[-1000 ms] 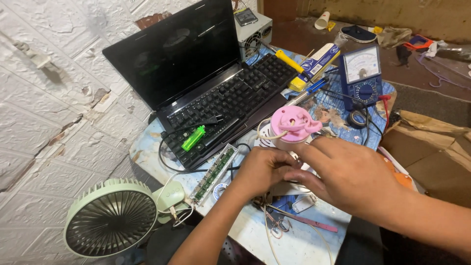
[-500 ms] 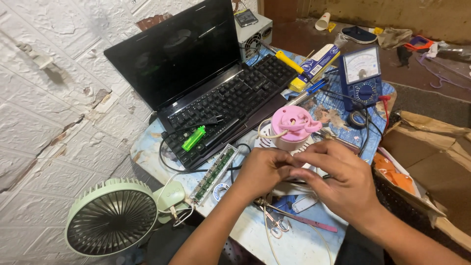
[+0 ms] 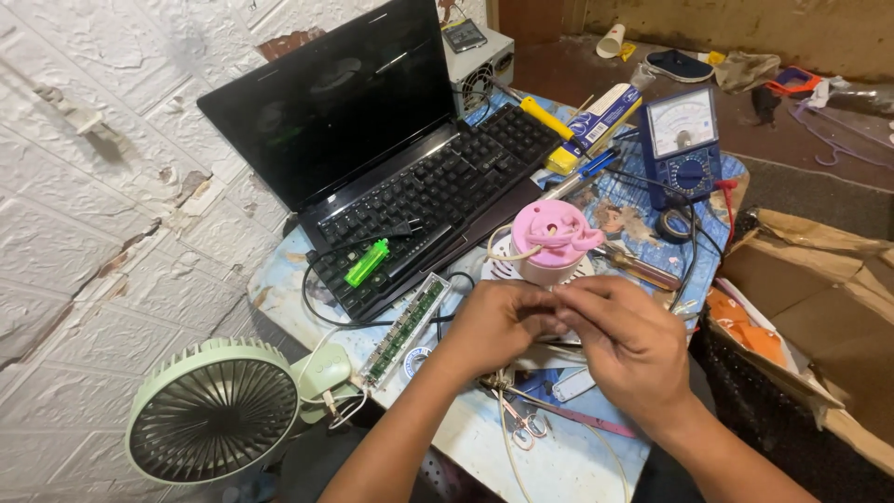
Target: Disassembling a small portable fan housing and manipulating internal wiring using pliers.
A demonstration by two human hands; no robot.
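My left hand and my right hand meet fingertip to fingertip over the table's front half, pinching something small that the fingers hide. Just behind them stands a pink round fan body on a white base, with a pale wire looping off its left side. A small pair of scissors lies below my hands on the patterned table top.
An open black laptop carries a green lighter. A green circuit strip, a pale green desk fan, a blue analog multimeter, a screwdriver and a cardboard box surround the hands.
My right hand has drawn back toward me and slid left, so both hands now meet fingertip to fingertip in front of the pink fan body. The view shifted slightly.
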